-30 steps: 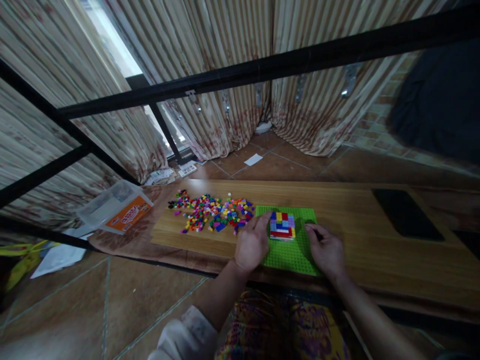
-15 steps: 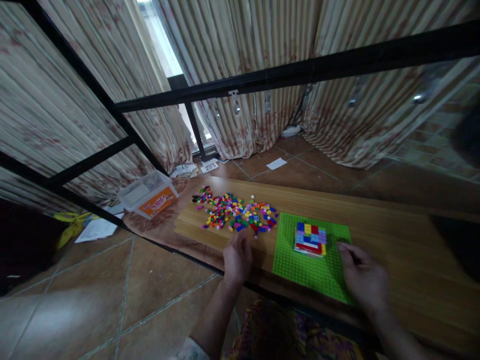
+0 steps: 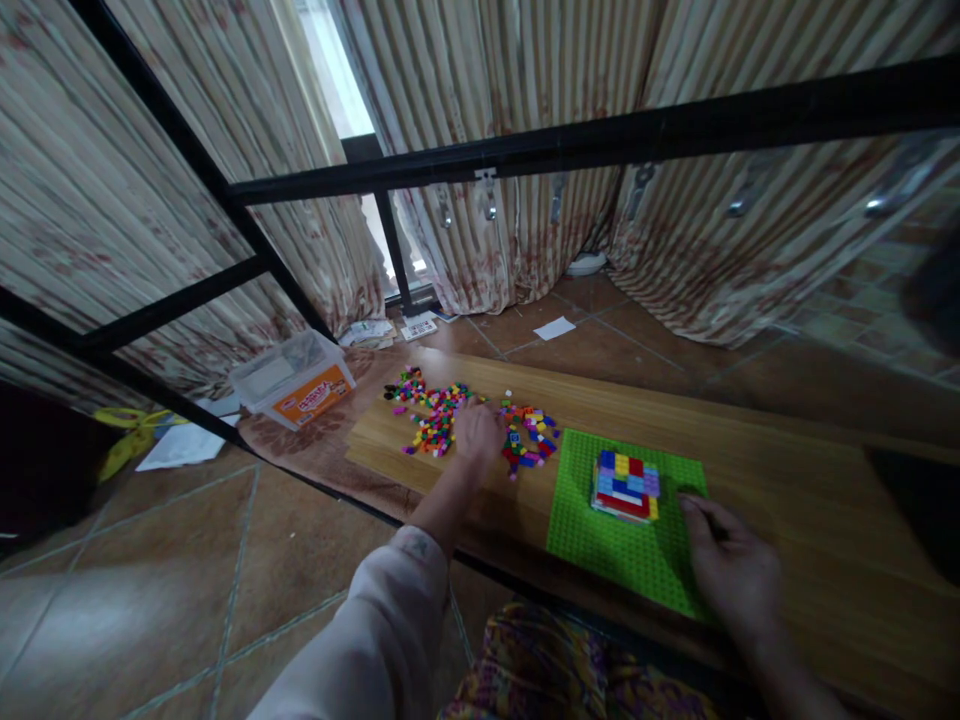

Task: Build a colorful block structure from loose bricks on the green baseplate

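A green studded baseplate [image 3: 600,530] lies on a wooden board [image 3: 750,450]. On it stands a small multicoloured block build [image 3: 625,485]. To its left a heap of small coloured bricks [image 3: 435,415] is spread over the board. My left hand [image 3: 477,432] reaches into the middle of that heap, knuckles up, fingers curled down among the bricks; what they touch is hidden. My right hand [image 3: 731,570] rests on the baseplate's right edge, fingers loosely bent, pressing it down.
A clear plastic box with an orange label [image 3: 294,378] sits on the floor at the left, papers beside it. Black metal frame bars [image 3: 570,145] cross overhead. Striped curtains hang behind. A dark flat object [image 3: 915,495] lies at the board's right end.
My left hand moved from beside the block build leftward and forward into the brick heap. My right hand stayed at the baseplate's right edge. The view swung left.
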